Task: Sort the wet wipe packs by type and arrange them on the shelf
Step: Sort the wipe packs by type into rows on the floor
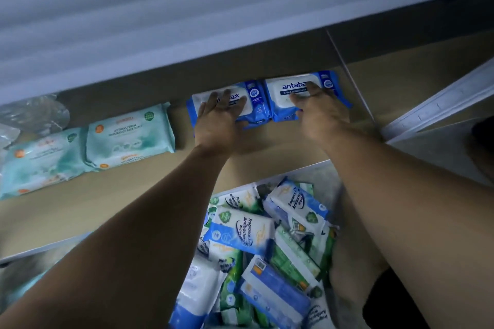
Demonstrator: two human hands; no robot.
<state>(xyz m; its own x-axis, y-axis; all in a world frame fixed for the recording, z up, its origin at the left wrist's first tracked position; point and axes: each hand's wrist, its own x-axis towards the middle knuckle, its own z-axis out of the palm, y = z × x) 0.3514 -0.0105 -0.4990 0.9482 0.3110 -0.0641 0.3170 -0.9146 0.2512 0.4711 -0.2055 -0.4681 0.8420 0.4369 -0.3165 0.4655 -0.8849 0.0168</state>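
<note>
A: Item 1, the blue packs. Where are they sitting?

B: 2 are lying flat, side by side and touching, at the back of the brown shelf [120, 203]: the left blue pack [255, 100] and the right blue pack [290, 88], both reading "antabax".

A: Item 2, the hands?

B: The left hand [217, 120] is resting palm-down on the left blue pack, its fingers lying straight and slightly spread, gripping nothing. The right hand [318, 109] is pressing on the right blue pack, its fingers reaching across the white lid and the thumb lying along the pack's front, also without curling round it.

A: Item 3, other stock on that level?

B: 2 teal packs [131, 133] are sitting left of the blue ones, apart from them and touching each other. Crumpled clear plastic wrap [32, 112] is lying behind them at the far left.

A: Item 4, below?

B: A grey container [330, 189] is standing under the shelf's front edge, and mixed packs [246, 230] in blue, white and green are lying jumbled inside it.
</note>
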